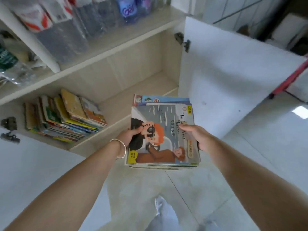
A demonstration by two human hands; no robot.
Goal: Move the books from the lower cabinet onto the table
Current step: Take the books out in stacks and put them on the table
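Note:
I hold a stack of thin picture books (162, 134) in both hands, out in front of the open lower cabinet (133, 67). The top cover shows a cartoon figure with orange hair and a camera. My left hand (129, 136) grips the stack's left edge, thumb on the cover, a silver bangle on the wrist. My right hand (197, 136) grips the right edge the same way. A second pile of books (66, 117) leans and lies in the cabinet's left part on the bottom shelf. The table is not in view.
The right cabinet door (233, 77) stands wide open beside the stack; the left door (33, 164) is open too. The shelf above (100, 52) carries wrapped bottles and packages. Pale tiled floor (250, 155) lies below, and a red-framed object (290, 77) stands at far right.

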